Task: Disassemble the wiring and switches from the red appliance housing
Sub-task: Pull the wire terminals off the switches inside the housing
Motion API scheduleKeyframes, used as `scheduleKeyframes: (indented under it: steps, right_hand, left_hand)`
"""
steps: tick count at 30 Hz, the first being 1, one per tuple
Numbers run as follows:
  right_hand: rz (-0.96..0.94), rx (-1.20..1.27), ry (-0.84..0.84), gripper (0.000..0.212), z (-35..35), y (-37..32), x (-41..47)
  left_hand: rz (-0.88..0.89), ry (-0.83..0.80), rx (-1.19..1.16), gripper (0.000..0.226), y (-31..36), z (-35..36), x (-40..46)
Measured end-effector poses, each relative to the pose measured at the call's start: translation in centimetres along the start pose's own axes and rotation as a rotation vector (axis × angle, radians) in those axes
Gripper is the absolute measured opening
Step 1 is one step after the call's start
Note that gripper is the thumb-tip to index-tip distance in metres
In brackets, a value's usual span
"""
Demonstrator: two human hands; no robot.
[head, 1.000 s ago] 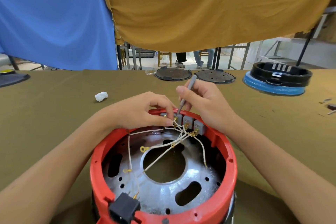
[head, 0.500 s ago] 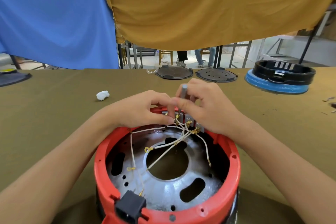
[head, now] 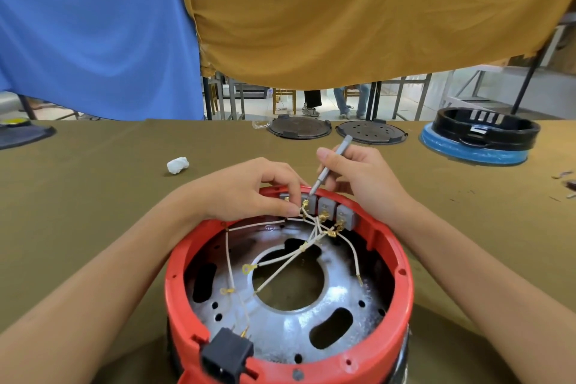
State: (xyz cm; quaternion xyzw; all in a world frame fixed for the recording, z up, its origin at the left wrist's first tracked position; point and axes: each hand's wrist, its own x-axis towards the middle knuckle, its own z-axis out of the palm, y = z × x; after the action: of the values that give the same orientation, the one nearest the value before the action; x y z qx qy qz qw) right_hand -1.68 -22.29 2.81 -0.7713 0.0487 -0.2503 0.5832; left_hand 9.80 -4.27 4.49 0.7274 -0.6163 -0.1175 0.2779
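The round red appliance housing [head: 402,284] lies open side up near me, with a silver metal plate [head: 280,330] inside. White wires [head: 280,260] with brass terminals run from a row of grey switches [head: 335,212] on the far wall. My left hand [head: 249,190] pinches a wire terminal at the leftmost switches. My right hand [head: 358,178] holds a thin grey screwdriver [head: 330,165], its tip down at the same terminal. A black power socket [head: 226,357] sits in the near rim.
Olive cloth covers the table [head: 93,196]. A white crumpled wad [head: 177,165] lies left of the hands. Two dark round plates [head: 299,128] and a black ring on a blue base [head: 477,137] stand at the far edge. Small parts [head: 565,181] lie at the right.
My right hand has tilted the screwdriver back out so its shaft shows again, tip on the terminal. The left hand keeps its pinch on the wire.
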Motion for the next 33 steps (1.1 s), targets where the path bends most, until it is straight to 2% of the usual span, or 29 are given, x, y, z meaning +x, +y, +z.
scheduleKeyframes:
  steps: [3,6,9,11,33]
  right_hand:
    - [-0.104,-0.072,0.011,0.030,-0.1,-0.2,-0.5]
    - [-0.267,-0.256,-0.017,0.026,-0.2,-0.9,-0.8]
    - [-0.314,-0.352,-0.073,0.022,-0.2,-1.2,-1.1]
    - [-0.338,-0.346,-0.038,0.022,-0.2,-1.3,-1.2]
    - [-0.372,-0.343,-0.049,0.020,-0.2,-1.3,-1.2]
  left_hand:
    - [0.000,-0.005,0.004,0.003,0.1,0.0,-0.1]
    - [-0.003,0.000,0.017,0.003,0.3,-0.1,0.0]
    - [0.003,0.006,0.026,0.002,0.3,-0.1,0.1]
    - [-0.001,0.004,0.017,0.002,0.3,-0.1,0.0]
    - [-0.001,0.003,0.024,0.004,0.4,-0.1,0.0]
